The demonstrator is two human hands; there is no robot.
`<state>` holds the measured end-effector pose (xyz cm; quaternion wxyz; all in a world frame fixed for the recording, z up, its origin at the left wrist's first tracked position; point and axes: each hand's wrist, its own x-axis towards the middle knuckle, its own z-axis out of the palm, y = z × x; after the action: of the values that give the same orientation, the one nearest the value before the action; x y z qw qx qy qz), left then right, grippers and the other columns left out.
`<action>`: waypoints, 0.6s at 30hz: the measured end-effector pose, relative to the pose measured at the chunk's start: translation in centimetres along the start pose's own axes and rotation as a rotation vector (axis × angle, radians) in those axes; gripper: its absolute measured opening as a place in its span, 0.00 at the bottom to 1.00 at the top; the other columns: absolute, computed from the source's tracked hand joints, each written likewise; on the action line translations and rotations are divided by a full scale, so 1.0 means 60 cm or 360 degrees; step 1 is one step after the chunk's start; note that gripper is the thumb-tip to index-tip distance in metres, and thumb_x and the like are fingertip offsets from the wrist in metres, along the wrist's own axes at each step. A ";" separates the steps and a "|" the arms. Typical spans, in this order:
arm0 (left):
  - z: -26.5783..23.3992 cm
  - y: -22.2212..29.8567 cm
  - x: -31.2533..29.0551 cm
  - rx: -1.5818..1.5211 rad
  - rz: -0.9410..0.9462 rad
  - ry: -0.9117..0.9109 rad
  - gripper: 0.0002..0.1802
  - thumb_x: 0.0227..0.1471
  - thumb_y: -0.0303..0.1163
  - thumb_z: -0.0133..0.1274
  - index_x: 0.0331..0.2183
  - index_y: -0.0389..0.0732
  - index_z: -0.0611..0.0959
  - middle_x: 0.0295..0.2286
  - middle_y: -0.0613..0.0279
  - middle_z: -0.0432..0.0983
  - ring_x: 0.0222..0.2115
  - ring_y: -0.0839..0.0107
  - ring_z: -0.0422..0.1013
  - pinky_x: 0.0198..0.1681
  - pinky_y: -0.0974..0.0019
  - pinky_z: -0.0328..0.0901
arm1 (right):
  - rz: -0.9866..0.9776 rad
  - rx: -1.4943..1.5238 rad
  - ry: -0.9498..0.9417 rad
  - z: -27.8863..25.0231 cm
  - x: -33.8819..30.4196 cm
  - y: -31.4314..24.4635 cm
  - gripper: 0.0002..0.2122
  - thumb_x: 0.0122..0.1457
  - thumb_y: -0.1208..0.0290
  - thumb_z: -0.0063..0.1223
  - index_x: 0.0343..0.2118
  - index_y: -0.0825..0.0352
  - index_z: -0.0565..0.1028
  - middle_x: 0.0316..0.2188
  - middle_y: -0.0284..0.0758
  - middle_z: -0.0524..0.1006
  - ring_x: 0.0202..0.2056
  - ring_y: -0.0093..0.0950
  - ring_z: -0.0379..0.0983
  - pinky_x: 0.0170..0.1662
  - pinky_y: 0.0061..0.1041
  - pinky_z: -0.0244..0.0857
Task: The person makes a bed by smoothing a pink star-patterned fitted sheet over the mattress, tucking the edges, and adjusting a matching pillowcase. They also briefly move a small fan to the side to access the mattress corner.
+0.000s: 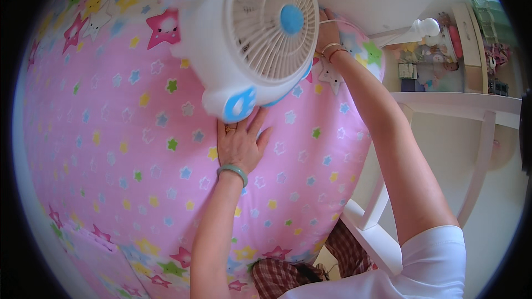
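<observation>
A white and blue fan (244, 39) with a round grille and a blue hub leans over the pink star-print bed sheet (166, 177). My left hand (241, 147) lies on the sheet with its fingers stretched out and spread. Its fingertips reach the fan's lower blue-and-white foot (239, 105) and are partly hidden by it. A ring and a green bangle are on that hand and wrist. My right hand (328, 29) is at the far right side of the fan, beside a white cord (338, 21). Most of its fingers are hidden behind the fan.
White bed railing (454, 102) runs along the right side. A white post with a round knob (426, 27) stands at the back right. Beyond it, a shelf (474, 50) and several small items are near the wall. My plaid-covered legs (282, 277) are at the lower edge.
</observation>
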<state>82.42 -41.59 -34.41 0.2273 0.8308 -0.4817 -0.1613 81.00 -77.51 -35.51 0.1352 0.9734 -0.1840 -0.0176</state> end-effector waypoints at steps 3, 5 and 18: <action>-0.004 -0.009 0.001 0.0056 0.0079 0.0140 0.32 0.55 0.47 0.50 0.61 0.62 0.64 0.63 0.61 0.51 0.64 0.60 0.46 0.65 0.46 0.39 | 0.0535 0.0620 -0.0127 0.007 -0.007 0.009 0.22 0.64 0.54 0.33 0.57 0.59 0.68 0.59 0.37 0.66 0.61 0.36 0.59 0.63 0.40 0.50; -0.002 -0.010 0.000 0.0019 0.0093 0.0133 0.33 0.54 0.47 0.51 0.61 0.63 0.64 0.65 0.62 0.47 0.65 0.61 0.43 0.66 0.46 0.37 | 0.0612 0.0549 -0.0312 0.019 -0.035 0.072 0.23 0.65 0.51 0.31 0.56 0.56 0.69 0.58 0.37 0.67 0.60 0.37 0.60 0.62 0.40 0.51; -0.003 -0.016 -0.002 -0.0047 0.0089 0.0153 0.33 0.54 0.45 0.50 0.61 0.64 0.63 0.64 0.63 0.48 0.66 0.63 0.43 0.67 0.48 0.35 | 0.1115 -0.0044 -0.0537 0.012 -0.153 0.266 0.26 0.59 0.43 0.42 0.47 0.62 0.77 0.50 0.45 0.74 0.52 0.43 0.70 0.54 0.37 0.64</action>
<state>83.13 -41.04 -34.76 0.2667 0.8204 -0.4909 -0.1219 66.76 -88.65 -32.03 0.1138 0.8331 -0.5247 -0.1327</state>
